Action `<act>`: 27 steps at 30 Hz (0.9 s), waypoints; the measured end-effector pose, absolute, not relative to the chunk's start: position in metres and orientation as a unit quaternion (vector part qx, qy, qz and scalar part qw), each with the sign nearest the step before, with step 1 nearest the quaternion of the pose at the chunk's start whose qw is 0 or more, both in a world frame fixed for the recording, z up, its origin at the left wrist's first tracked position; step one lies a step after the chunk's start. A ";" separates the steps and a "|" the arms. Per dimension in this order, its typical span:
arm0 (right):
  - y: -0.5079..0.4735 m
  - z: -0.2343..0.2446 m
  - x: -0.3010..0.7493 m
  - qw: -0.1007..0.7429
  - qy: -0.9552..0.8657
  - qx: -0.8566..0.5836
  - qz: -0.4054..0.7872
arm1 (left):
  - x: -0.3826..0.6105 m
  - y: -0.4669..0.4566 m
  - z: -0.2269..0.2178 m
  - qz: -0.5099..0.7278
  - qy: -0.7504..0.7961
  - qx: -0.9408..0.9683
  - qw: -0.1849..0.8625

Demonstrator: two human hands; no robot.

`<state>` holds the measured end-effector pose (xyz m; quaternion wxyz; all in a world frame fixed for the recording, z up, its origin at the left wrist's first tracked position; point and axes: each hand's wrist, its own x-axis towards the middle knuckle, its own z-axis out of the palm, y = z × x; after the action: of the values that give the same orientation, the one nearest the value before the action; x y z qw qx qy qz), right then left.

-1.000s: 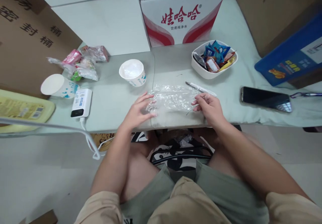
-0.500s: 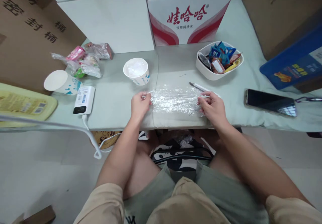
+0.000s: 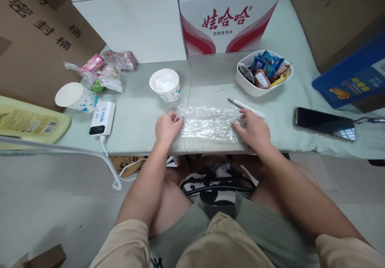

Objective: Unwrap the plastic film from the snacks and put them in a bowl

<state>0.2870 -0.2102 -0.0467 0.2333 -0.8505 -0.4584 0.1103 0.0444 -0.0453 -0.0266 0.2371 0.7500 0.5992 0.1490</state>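
Observation:
A crinkled sheet of clear plastic wrap [image 3: 209, 122] lies stretched near the front edge of the pale green table [image 3: 138, 115]. My left hand [image 3: 167, 126] is closed, pinching the sheet's left end. My right hand [image 3: 252, 129] grips the right end with curled fingers. Just beyond my right hand lies a small white-handled knife [image 3: 246, 107]. A white paper cup [image 3: 165, 84] stands behind the sheet.
A white bowl of wrapped snacks [image 3: 263, 73] sits at the back right, a dark phone [image 3: 325, 122] on the right. A power bank [image 3: 102, 118] with cable, another paper cup [image 3: 74, 97] and bagged snacks [image 3: 104, 72] lie left. Cardboard boxes [image 3: 228, 15] line the back.
A second ago my fingers lay spread on the wrap; both hands have since closed on its ends and pulled it taut. The view has shifted slightly.

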 end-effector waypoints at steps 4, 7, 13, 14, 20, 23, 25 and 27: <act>-0.215 -0.044 0.283 0.213 -0.493 -0.840 0.078 | 0.045 -0.045 -0.032 0.185 0.526 0.787 0.265; -0.216 -0.045 0.282 0.212 -0.526 -0.823 0.045 | 0.050 -0.046 -0.033 0.197 0.489 0.780 0.338; -0.216 -0.050 0.284 0.206 -0.535 -0.819 0.039 | 0.057 -0.049 -0.022 0.207 0.436 0.678 0.555; -0.216 -0.051 0.284 0.206 -0.536 -0.818 0.039 | 0.056 -0.048 -0.019 0.206 0.422 0.649 0.599; -0.214 -0.054 0.284 0.209 -0.537 -0.816 0.047 | 0.050 -0.039 -0.010 0.127 0.411 0.589 0.684; -0.214 -0.053 0.284 0.209 -0.534 -0.817 0.060 | 0.049 -0.033 -0.013 0.175 0.457 0.583 0.649; -0.214 -0.053 0.284 0.210 -0.536 -0.815 0.065 | 0.050 -0.031 -0.016 0.204 0.463 0.564 0.653; -0.214 -0.053 0.284 0.209 -0.546 -0.808 0.071 | 0.052 -0.030 -0.018 0.220 0.455 0.541 0.672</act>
<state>0.2835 -0.2144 -0.0531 0.2091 -0.8085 -0.5455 0.0711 0.0518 -0.0297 -0.0182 0.6720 0.5410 0.4552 0.2201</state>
